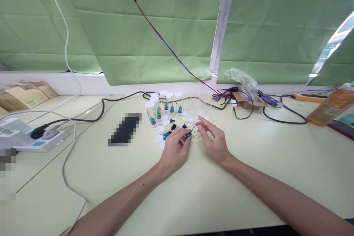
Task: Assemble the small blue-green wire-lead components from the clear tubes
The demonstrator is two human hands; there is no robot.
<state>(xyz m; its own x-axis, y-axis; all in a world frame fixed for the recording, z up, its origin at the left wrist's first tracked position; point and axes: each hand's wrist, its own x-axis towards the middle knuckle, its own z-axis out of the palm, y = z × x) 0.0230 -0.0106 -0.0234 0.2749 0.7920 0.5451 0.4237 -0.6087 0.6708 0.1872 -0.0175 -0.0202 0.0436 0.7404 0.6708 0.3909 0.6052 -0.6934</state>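
Note:
My left hand (174,148) rests on the pale green table (249,177), its fingers curled around a small blue part (188,135). My right hand (214,137) is just to its right, fingers bent, thumb and forefinger pinching a thin clear piece (197,129) between the two hands. Just beyond them stand several clear vials with white caps (166,105), some with blue or green parts inside. Loose white caps (159,134) and small black parts (173,127) lie in front of the vials.
A blurred dark rectangle (125,129) lies left of the vials. A white power strip (41,141) with cables sits far left. At the back right are a small cardboard box (249,103) with a plastic bag, tangled wires (284,116) and an orange bottle (330,107).

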